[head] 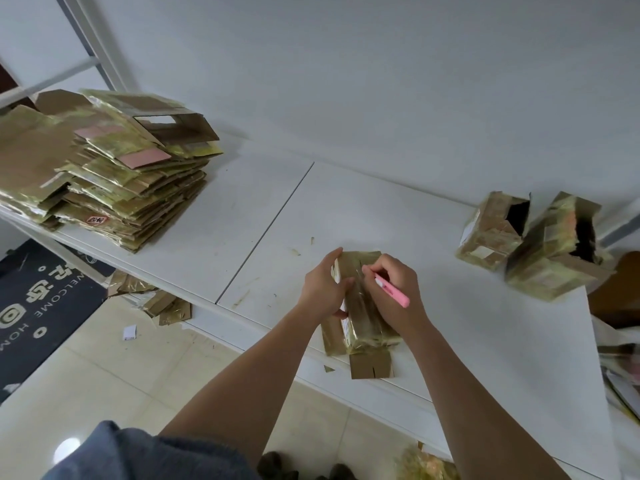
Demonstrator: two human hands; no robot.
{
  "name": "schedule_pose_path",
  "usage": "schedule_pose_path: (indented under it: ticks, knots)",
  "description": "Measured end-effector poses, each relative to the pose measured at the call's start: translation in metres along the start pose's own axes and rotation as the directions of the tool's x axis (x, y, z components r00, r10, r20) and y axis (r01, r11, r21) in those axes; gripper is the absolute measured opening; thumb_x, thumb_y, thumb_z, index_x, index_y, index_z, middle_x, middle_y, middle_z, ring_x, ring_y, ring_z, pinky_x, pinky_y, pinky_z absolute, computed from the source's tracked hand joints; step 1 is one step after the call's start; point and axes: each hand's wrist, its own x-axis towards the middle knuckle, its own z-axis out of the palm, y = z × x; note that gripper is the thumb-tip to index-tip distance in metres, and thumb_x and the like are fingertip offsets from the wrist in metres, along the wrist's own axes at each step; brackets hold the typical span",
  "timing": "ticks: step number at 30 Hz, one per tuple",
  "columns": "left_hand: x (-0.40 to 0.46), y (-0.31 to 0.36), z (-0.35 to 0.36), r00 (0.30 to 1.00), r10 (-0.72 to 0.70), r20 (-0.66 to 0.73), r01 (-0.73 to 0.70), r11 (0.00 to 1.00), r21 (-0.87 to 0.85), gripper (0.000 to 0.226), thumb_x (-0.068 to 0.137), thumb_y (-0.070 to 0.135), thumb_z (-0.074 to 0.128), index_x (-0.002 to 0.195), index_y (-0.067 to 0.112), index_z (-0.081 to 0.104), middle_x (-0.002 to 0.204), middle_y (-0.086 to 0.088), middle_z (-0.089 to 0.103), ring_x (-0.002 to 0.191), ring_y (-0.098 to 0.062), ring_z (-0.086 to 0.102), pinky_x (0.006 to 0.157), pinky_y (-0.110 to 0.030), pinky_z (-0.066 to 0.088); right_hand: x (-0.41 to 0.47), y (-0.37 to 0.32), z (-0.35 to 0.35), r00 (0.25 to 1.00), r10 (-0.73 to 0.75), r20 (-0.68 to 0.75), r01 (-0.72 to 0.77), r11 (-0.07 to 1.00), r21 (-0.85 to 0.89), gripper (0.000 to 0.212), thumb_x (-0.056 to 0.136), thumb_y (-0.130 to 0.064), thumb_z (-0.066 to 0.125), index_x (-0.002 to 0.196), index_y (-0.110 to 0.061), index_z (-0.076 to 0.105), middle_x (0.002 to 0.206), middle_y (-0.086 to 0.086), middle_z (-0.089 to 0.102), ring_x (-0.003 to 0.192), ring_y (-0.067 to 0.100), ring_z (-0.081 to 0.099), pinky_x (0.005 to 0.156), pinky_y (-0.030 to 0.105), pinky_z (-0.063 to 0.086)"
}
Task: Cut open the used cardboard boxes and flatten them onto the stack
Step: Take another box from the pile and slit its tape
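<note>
Left hand grip wrapped over the left side of a taped cardboard box, fingers curled on its top edge, holding it down on the white desk. Right hand grip clenched around a pink cutter, tip end at the box's top face beside the left fingers; blade itself too small to see. Box lies between both grips near the desk's front edge, one brown flap sticking out toward the person. Far left of the grips, stack of flattened boxes on the desk, one half-open box on top. Right of the right grip, well apart, two uncut taped boxes touching each other. Cardboard scraps on the tiled floor below left, next to a dark doormat.
</note>
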Motion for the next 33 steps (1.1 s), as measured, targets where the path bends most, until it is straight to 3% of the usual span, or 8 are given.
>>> schedule_pose_path:
  ticks: [3, 11, 16, 20, 23, 27, 30, 33]
  knots:
    - [0.001, 0.0, 0.001, 1.0, 0.002, 0.0, -0.002, 1.0, -0.002, 0.061, 0.095, 0.013, 0.061, 0.144, 0.04, 0.039, 0.129, -0.01, 0.049, 0.083, -0.029, 0.068, 0.05, -0.04, 0.06, -0.005, -0.003, -0.005, 0.999, 0.02, 0.042, -0.021, 1.0, 0.011, 0.02, 0.092, 0.0, 0.061, 0.074, 0.001, 0.052, 0.063, 0.01, 0.053, 0.058, 0.022, 0.05, 0.055, 0.03, 0.041]
    - [0.001, 0.004, 0.001, 1.0, 0.01, -0.019, -0.009, 1.0, 0.03, 0.061, 0.094, 0.011, 0.062, 0.144, 0.037, 0.038, 0.125, -0.007, 0.051, 0.078, -0.027, 0.07, 0.049, -0.038, 0.059, -0.035, -0.009, -0.024, 0.98, 0.108, 0.17, -0.125, 0.988, 0.09, 0.027, 0.093, -0.005, 0.062, 0.069, -0.008, 0.048, 0.059, 0.008, 0.049, 0.05, 0.007, 0.042, 0.047, 0.017, 0.034]
    - [0.001, 0.007, 0.003, 1.0, -0.008, -0.023, 0.01, 0.999, 0.052, 0.06, 0.095, 0.012, 0.061, 0.144, 0.038, 0.038, 0.123, -0.008, 0.051, 0.078, -0.032, 0.068, 0.042, -0.03, 0.054, -0.073, -0.013, -0.036, 0.99, 0.048, 0.132, -0.054, 0.998, 0.039, 0.033, 0.097, -0.034, 0.056, 0.073, -0.012, 0.051, 0.059, 0.0, 0.051, 0.051, 0.011, 0.047, 0.051, 0.013, 0.036]
    - [0.003, 0.007, 0.006, 0.999, -0.003, -0.042, 0.007, 0.997, 0.082, 0.06, 0.096, 0.011, 0.059, 0.145, 0.036, 0.038, 0.101, 0.001, 0.05, 0.078, -0.024, 0.066, 0.043, -0.032, 0.055, -0.093, -0.018, -0.042, 0.996, 0.016, 0.084, -0.012, 0.999, -0.045, 0.021, 0.094, -0.022, 0.059, 0.077, -0.012, 0.052, 0.067, -0.005, 0.053, 0.059, 0.009, 0.052, 0.054, 0.015, 0.041]
    - [0.002, 0.006, 0.007, 0.998, 0.006, -0.064, 0.002, 0.993, 0.115, 0.06, 0.095, 0.009, 0.059, 0.146, 0.034, 0.037, 0.103, 0.001, 0.051, 0.083, -0.025, 0.065, 0.042, -0.032, 0.055, -0.103, -0.022, -0.05, 0.998, 0.006, 0.068, -0.001, 0.997, -0.075, 0.018, 0.092, -0.01, 0.065, 0.078, -0.011, 0.053, 0.069, -0.006, 0.055, 0.062, 0.008, 0.054, 0.056, 0.017, 0.043]
    - [0.001, 0.013, 0.01, 0.989, 0.114, -0.091, -0.071, 0.922, 0.381, 0.06, 0.095, 0.015, 0.058, 0.148, 0.025, 0.033, 0.132, -0.006, 0.049, 0.107, -0.027, 0.059, 0.076, -0.037, 0.057, -0.111, -0.027, -0.069, 0.995, 0.077, 0.056, -0.077, 0.997, 0.006, 0.021, 0.089, -0.009, 0.067, 0.071, -0.014, 0.056, 0.063, -0.003, 0.056, 0.055, 0.01, 0.053, 0.051, 0.012, 0.038]
    - [0.001, 0.014, 0.011, 0.983, 0.175, -0.06, -0.131, 0.889, 0.439, 0.058, 0.091, 0.011, 0.056, 0.144, 0.017, 0.034, 0.136, -0.004, 0.046, 0.102, -0.02, 0.053, 0.073, -0.027, 0.047, -0.121, -0.027, -0.085, 0.983, 0.16, -0.085, -0.151, 0.984, 0.095, 0.02, 0.087, -0.005, 0.068, 0.073, -0.014, 0.058, 0.064, -0.005, 0.058, 0.054, 0.013, 0.054, 0.049, 0.016, 0.041]
    - [0.002, 0.011, 0.005, 0.985, 0.158, -0.075, -0.106, 0.88, 0.464, 0.059, 0.086, 0.011, 0.06, 0.139, 0.01, 0.034, 0.133, -0.007, 0.042, 0.099, -0.019, 0.048, 0.073, -0.027, 0.044, -0.127, -0.018, -0.093, 0.884, 0.35, -0.311, -0.269, 0.923, 0.275, 0.019, 0.087, -0.005, 0.07, 0.079, -0.012, 0.054, 0.068, 0.003, 0.06, 0.061, 0.028, 0.058, 0.052, 0.037, 0.047]
